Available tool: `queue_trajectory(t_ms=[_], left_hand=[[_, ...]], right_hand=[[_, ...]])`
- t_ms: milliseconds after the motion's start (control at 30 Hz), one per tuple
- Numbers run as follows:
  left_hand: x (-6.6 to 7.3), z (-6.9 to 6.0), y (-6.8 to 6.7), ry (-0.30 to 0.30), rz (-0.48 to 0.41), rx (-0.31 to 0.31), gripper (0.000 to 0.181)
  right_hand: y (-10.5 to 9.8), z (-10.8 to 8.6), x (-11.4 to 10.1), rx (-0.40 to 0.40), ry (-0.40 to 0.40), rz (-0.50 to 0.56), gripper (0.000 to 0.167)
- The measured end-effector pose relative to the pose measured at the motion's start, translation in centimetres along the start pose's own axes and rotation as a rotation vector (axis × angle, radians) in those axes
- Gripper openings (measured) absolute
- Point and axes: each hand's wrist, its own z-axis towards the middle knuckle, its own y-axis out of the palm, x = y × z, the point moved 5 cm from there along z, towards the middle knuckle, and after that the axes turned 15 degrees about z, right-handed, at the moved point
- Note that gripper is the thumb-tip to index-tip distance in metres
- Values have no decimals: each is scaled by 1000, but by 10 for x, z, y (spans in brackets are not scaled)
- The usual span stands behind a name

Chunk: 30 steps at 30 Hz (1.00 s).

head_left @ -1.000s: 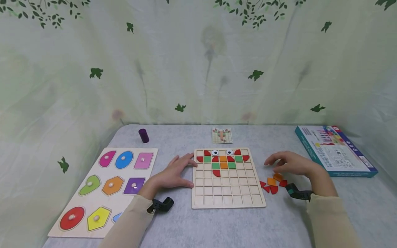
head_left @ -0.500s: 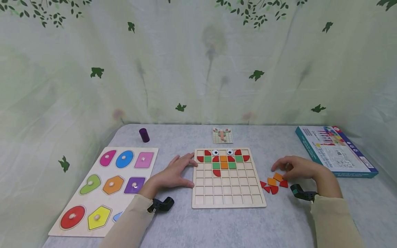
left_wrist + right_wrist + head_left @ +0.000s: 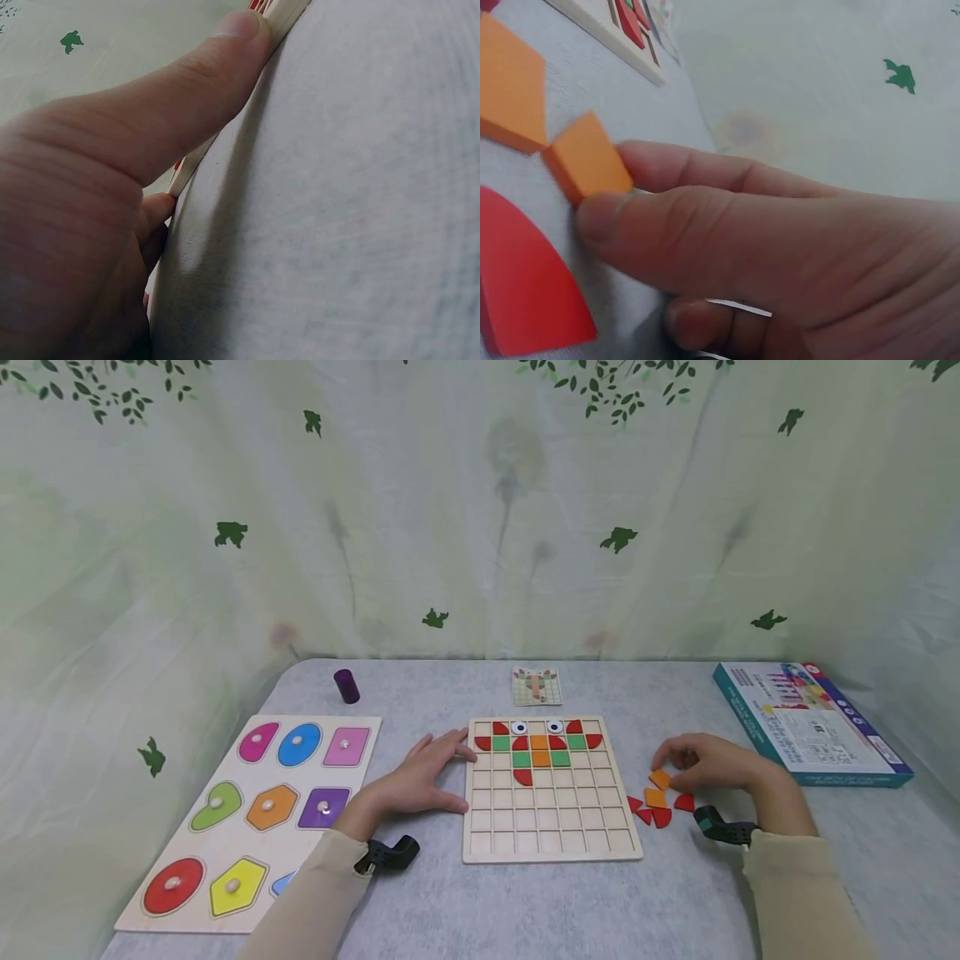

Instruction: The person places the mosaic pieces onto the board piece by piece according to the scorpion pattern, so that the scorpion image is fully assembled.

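Note:
My right hand pinches an orange square tile between thumb and forefinger, right of the board. Beside it lie a second orange square tile, a red rounded tile and several other small red tiles. The left hand rests along the left edge of the wooden grid board, its thumb and fingertips touching the rim with fingers extended. In the upper rows of the board sit red, green and orange tiles plus two eye tiles.
A shape-knob puzzle board lies at the left, partly under the left forearm. Behind the grid board is a small pattern card. A dark purple cylinder stands at the back left, and a teal-edged box at the back right.
My right hand has come down to the loose tiles and taken hold of one orange square, shifting it slightly away from the other tiles. The left hand stays at the board's edge.

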Motion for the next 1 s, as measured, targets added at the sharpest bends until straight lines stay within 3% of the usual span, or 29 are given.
queue_trajectory(t_ms=[533, 767, 1000], left_hand=[[2, 0, -1, -2, 8, -3, 67], [1, 0, -1, -14, 8, -6, 67], [1, -1, -1, -12, 10, -3, 67]], right_hand=[[10, 21, -8, 178, 20, 4, 25], [15, 28, -15, 250, -12, -16, 17], [20, 30, -26, 261, -65, -3, 14]])
